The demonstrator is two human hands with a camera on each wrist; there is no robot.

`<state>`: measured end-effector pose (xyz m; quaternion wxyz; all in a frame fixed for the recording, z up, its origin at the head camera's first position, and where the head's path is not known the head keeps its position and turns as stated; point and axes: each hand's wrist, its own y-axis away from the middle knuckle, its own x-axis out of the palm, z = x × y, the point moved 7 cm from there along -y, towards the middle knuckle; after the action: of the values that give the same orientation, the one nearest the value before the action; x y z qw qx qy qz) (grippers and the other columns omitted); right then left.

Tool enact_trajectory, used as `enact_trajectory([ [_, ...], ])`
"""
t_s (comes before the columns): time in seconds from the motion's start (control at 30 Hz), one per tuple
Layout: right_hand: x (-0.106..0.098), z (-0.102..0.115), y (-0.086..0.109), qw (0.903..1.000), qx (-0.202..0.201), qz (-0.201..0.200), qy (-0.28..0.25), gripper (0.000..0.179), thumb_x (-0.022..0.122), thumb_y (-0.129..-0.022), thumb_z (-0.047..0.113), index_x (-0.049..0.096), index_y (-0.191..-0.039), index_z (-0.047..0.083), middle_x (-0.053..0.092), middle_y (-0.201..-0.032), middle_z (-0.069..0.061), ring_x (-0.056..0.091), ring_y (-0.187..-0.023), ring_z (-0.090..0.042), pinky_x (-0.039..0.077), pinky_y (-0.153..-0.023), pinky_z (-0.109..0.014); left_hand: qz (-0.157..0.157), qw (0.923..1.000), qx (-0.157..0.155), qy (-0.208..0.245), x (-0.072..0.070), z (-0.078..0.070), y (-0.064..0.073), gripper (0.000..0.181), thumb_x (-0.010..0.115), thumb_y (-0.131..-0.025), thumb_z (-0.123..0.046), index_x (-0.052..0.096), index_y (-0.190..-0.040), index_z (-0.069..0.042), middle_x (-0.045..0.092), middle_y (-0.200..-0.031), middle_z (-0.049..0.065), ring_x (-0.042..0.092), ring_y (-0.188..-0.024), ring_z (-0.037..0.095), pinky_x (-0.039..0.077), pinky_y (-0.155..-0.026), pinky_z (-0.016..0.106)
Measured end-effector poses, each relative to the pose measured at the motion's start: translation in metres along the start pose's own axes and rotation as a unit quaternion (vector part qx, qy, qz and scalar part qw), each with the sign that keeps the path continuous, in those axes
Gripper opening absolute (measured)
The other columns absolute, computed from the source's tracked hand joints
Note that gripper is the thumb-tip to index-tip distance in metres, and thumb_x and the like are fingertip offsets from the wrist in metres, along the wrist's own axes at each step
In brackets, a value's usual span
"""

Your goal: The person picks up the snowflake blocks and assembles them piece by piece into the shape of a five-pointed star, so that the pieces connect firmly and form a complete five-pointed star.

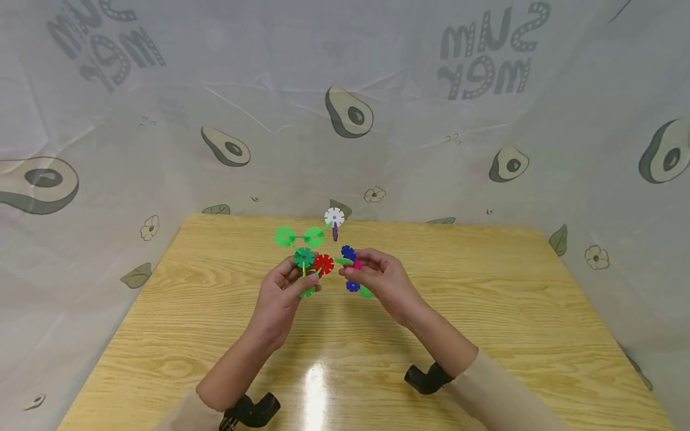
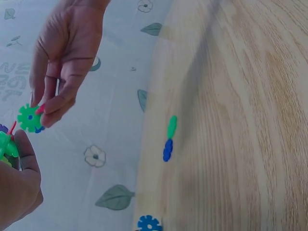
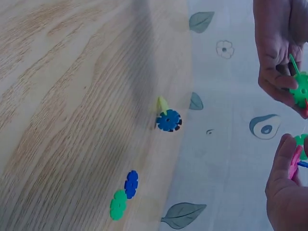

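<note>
My left hand (image 1: 280,296) grips a branching cluster of slotted plastic discs, among them a red disc (image 1: 324,264) and a teal disc (image 1: 304,257). Light green discs (image 1: 284,236) and a white disc (image 1: 334,216) stretch upward from it, with a purple disc (image 1: 335,232) seen edge-on below the white one. Close by on the right, my right hand (image 1: 388,284) pinches a smaller group that includes a pink disc (image 3: 295,162) and a green disc (image 2: 30,118). A gap separates the two groups in the head view. Fingers hide part of each.
Against the wooden tabletop (image 1: 458,335) in the wrist views show a joined green and blue pair (image 2: 169,138) and a blue disc (image 3: 168,120) with a yellow piece (image 3: 162,104). A printed cloth (image 1: 269,108) hangs behind the table. Black wrist mounts (image 1: 426,379) sit below the forearms.
</note>
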<state>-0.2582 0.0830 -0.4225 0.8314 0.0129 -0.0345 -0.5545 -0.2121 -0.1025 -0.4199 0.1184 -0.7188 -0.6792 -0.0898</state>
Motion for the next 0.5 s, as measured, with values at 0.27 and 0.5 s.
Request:
enact_trajectory([
  [0.27,0.005,0.015,0.009,0.9948,-0.074,0.023,0.066,0.038,0.066,-0.101,0.002,0.059,-0.138,-0.005,0.069,-0.120,-0.022,0.077,-0.102,-0.008,0.062,-0.098,-0.029,0.001,0.9993,0.008,-0.036,0.002,-0.002,0.002,0.038,0.063,-0.100,0.002,0.055,-0.137,0.008,0.070,-0.115,-0.007,0.066,-0.104,0.011,0.060,-0.089,0.024],
  [0.5,0.007,0.024,0.012,0.9946,-0.075,0.008,0.071,0.036,0.066,-0.101,0.002,0.063,-0.136,-0.002,0.067,-0.123,-0.024,0.078,-0.103,-0.012,0.062,-0.097,-0.029,0.009,0.9979,0.021,-0.060,0.002,-0.003,0.003,0.040,0.065,-0.099,0.002,0.056,-0.138,0.008,0.071,-0.113,-0.009,0.067,-0.104,0.008,0.060,-0.089,0.024],
])
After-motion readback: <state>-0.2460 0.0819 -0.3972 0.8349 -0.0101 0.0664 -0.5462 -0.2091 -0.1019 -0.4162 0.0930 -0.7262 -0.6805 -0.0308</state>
